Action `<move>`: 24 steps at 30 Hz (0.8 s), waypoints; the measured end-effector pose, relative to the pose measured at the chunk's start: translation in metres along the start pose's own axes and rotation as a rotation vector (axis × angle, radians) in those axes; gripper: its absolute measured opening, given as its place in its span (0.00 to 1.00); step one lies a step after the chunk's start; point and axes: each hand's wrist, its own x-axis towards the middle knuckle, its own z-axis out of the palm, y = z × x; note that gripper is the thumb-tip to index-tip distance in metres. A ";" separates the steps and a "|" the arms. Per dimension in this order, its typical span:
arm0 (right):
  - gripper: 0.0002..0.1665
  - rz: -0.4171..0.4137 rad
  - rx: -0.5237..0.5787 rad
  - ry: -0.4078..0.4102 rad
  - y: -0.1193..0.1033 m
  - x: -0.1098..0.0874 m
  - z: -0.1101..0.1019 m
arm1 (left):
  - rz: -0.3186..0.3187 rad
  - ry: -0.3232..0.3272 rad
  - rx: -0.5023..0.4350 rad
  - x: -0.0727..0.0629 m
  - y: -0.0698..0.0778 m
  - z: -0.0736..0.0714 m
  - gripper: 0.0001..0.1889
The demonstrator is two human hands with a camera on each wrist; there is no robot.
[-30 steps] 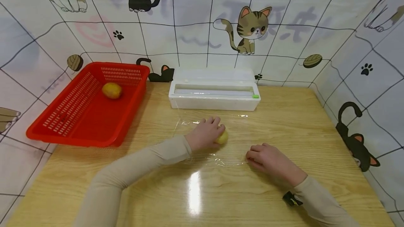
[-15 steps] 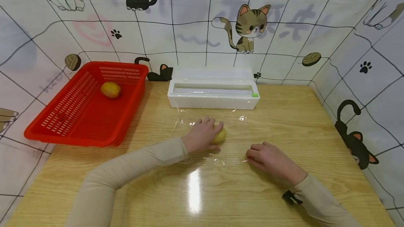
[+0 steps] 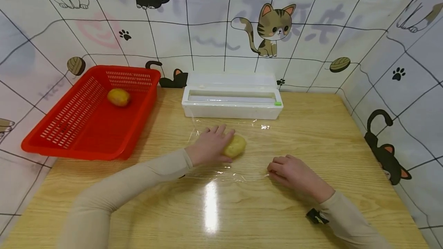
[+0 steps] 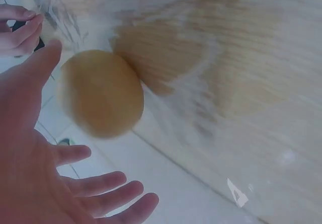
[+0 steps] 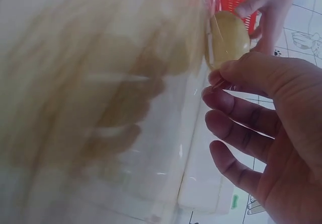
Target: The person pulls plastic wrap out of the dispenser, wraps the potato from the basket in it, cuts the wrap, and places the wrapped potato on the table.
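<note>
Left fingers: nearly straight and apart, around the left side of the potato; whether in contact, cannot tell. Probably placed there to guide or steady a roundish thing liable to roll.

Right fingers: thumb and index finger pinched together on the near right edge of the clear film, the others loosely bent and apart. Likely holding the corner to stop thin, clinging plastic from folding back.

Potato: just right of the left fingers, beyond and left of the right fingers; apparently on top of the film, inside its edges, perhaps to leave margin all round.

Clear film: spread between both sets of fingers, crinkled along the near edge, reaching back toward the dispenser.

Film dispenser: beyond the left fingers, lid up, green slider at the right end; seemingly left open for easy drawing.

Red basket: well left of the left fingers, with a second potato inside, presumably stored off the working area.

Tabletop: beneath all of it, light wood.
</note>
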 end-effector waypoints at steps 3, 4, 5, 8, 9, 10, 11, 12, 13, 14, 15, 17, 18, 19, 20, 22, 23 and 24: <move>0.13 0.034 -0.005 0.004 -0.002 0.002 -0.001 | -0.040 0.022 0.000 -0.014 -0.010 -0.005 0.50; 0.12 0.050 -0.007 0.005 -0.003 0.003 -0.002 | -0.051 0.023 0.003 -0.019 -0.012 -0.007 0.51; 0.12 0.065 -0.004 0.006 -0.003 0.004 -0.003 | -0.060 0.025 0.008 -0.025 -0.015 -0.008 0.51; 0.11 0.111 0.011 0.012 -0.004 0.007 -0.008 | -0.076 0.022 0.012 -0.040 -0.020 -0.013 0.50; 0.10 0.123 0.013 0.014 -0.004 0.007 -0.010 | -0.074 0.023 0.014 -0.044 -0.020 -0.013 0.50; 0.10 0.132 0.016 0.014 -0.004 0.008 -0.011 | -0.069 0.024 0.017 -0.047 -0.021 -0.014 0.49; 0.10 0.138 0.021 0.013 -0.003 0.008 -0.012 | -0.065 0.025 0.011 -0.049 -0.020 -0.014 0.48; 0.10 0.144 0.027 0.011 -0.003 0.008 -0.013 | -0.058 0.030 0.008 -0.049 -0.020 -0.013 0.48; 0.10 0.147 0.027 0.007 -0.002 0.008 -0.013 | -0.051 0.038 0.002 -0.048 -0.019 -0.012 0.47; 0.10 0.147 0.028 0.003 -0.002 0.009 -0.014 | -0.049 0.042 -0.003 -0.046 -0.017 -0.010 0.46; 0.10 0.147 0.028 0.000 -0.002 0.009 -0.014 | -0.043 0.055 -0.007 -0.043 -0.016 -0.008 0.45; 0.10 0.142 0.034 -0.002 -0.002 0.008 -0.013 | -0.040 0.057 -0.034 -0.033 -0.012 -0.005 0.43; 0.10 0.140 0.037 -0.004 -0.002 0.008 -0.012 | -0.038 0.056 -0.054 -0.028 -0.009 -0.004 0.41; 0.10 0.139 0.038 -0.004 -0.002 0.008 -0.011 | -0.033 0.057 -0.077 -0.021 -0.007 -0.002 0.40; 0.10 0.138 0.042 -0.005 -0.003 0.008 -0.011 | -0.026 0.059 -0.103 -0.016 -0.005 -0.002 0.37; 0.09 0.134 0.049 -0.003 -0.003 0.008 -0.008 | -0.012 0.041 -0.145 -0.005 0.000 -0.002 0.35; 0.09 0.135 0.051 -0.004 -0.003 0.008 -0.007 | -0.007 0.042 -0.158 -0.001 0.003 -0.002 0.34; 0.09 0.136 0.053 -0.005 -0.003 0.008 -0.006 | -0.005 0.039 -0.166 0.004 0.004 -0.002 0.33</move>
